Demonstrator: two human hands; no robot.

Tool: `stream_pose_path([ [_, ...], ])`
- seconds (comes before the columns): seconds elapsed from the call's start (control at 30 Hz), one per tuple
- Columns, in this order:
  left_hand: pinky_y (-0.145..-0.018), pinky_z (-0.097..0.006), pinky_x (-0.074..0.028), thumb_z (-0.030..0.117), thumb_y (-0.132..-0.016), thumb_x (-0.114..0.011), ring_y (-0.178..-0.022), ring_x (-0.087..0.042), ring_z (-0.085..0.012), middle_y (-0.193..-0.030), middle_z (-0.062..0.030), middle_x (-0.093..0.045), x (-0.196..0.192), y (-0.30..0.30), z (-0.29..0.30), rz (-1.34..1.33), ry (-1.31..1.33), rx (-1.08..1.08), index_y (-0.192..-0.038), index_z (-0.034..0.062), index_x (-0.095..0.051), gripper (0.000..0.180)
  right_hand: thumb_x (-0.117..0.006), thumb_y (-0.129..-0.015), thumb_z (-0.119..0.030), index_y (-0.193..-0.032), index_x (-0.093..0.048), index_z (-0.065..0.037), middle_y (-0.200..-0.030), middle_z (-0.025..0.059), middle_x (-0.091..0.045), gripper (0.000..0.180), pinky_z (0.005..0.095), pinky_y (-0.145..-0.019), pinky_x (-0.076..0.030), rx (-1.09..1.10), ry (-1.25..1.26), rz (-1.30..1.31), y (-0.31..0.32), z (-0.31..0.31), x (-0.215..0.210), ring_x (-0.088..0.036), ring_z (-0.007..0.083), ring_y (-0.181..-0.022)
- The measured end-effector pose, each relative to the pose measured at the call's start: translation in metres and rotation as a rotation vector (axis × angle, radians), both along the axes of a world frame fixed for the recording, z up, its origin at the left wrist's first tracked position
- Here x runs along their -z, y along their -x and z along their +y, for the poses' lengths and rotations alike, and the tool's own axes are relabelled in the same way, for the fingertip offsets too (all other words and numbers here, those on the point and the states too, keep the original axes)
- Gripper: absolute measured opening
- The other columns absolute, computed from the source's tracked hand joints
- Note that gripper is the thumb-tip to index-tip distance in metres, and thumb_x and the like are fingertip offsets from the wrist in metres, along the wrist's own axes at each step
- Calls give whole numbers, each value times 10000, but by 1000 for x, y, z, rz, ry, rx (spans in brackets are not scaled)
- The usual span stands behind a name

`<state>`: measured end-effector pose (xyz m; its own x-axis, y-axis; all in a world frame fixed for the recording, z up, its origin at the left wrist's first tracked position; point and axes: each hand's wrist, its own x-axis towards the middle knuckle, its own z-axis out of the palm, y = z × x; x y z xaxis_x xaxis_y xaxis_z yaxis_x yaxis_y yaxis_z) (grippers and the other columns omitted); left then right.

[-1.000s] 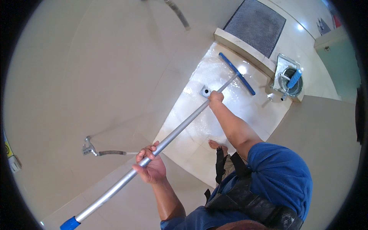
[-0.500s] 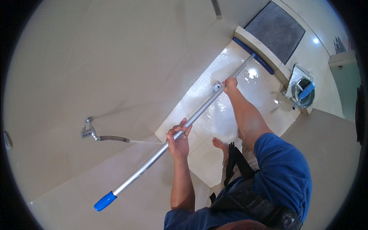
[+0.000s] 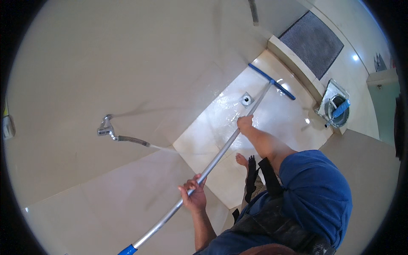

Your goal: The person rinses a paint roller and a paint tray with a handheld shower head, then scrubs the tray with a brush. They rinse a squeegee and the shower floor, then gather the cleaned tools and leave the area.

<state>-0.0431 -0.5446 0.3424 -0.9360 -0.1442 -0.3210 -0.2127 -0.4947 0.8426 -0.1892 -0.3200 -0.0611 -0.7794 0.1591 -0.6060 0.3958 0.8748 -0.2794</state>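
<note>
A long floor squeegee slants across the head view, with its silver pole [image 3: 221,151] running from the lower left to its blue blade [image 3: 261,73] on the wet floor. My right hand [image 3: 245,123] is wrapped round the upper pole. Lower down, my left hand [image 3: 194,196] holds the same pole, its thumb sticking out. The blade lies a little short of the raised curb [image 3: 293,63]. A square floor drain [image 3: 246,100] shows just left of the pole, below the blade. The pole's blue end grip [image 3: 128,250] is cut off by the lower edge.
Water sprays from a short hose [image 3: 134,140] on the wall tap [image 3: 106,127] toward the floor. Beyond the curb lies a dark mat [image 3: 311,44]. At the right, a bucket [image 3: 340,117] with a blue paint roller [image 3: 341,109] stands on the ledge. My bare foot [image 3: 241,160] is on the floor.
Both hands have pulled the squeegee back toward me. Its blade has come away from the curb, and the drain is now uncovered beside the pole.
</note>
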Motion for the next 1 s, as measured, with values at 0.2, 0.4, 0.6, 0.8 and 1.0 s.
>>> stream_pose_path([
  [0.2, -887, -625, -491, 560, -1001, -303, -1077, -576, -367, -821, -90, -589, -33, -62, -47, 55, 110, -108, -762, 77, -583, 607, -580, -829, -109, -1034, -560, -68, -885, 130, -682, 211, 476, -839, -503, -415, -47, -63, -46, -81, -63, -685, 279, -839],
  [0.4, -940, -592, -453, 591, -992, -281, -1062, -581, -358, -793, -102, -582, -54, -104, -75, 140, 217, -79, -800, 60, -614, 656, -578, -832, -154, -1051, -435, -78, -838, 137, -588, 272, 416, -706, -502, 1348, 581, -143, -81, -133, -85, -618, 256, -716],
  [0.6, -1044, -584, -348, 572, -984, -344, -1021, -596, -324, -970, -152, -655, -38, -104, -78, 225, 163, 68, -1149, 68, -617, 597, -554, -808, -62, -1111, -496, -28, -806, 143, -583, 311, 424, -576, -473, 1346, 534, -55, -99, -61, -134, -607, 248, -651],
  [0.8, -1047, -578, -344, 494, -984, -436, -1062, -584, -354, -928, -162, -657, 25, -47, -30, 150, 74, 243, -1044, 7, -645, 533, -528, -783, -8, -959, -521, 35, -767, 166, -556, 181, 425, -511, -462, 1663, 680, 187, -78, 31, -94, -576, 254, -638],
  [1.0, -1019, -604, -359, 389, -1033, -334, -943, -595, -341, -794, -146, -595, 19, -11, -49, 353, 152, 339, -846, -13, -616, 525, -668, -787, -168, -827, -656, -43, -810, 126, -646, 132, 429, -595, -495, 253, 189, 142, -79, 25, -67, -662, 279, -728],
])
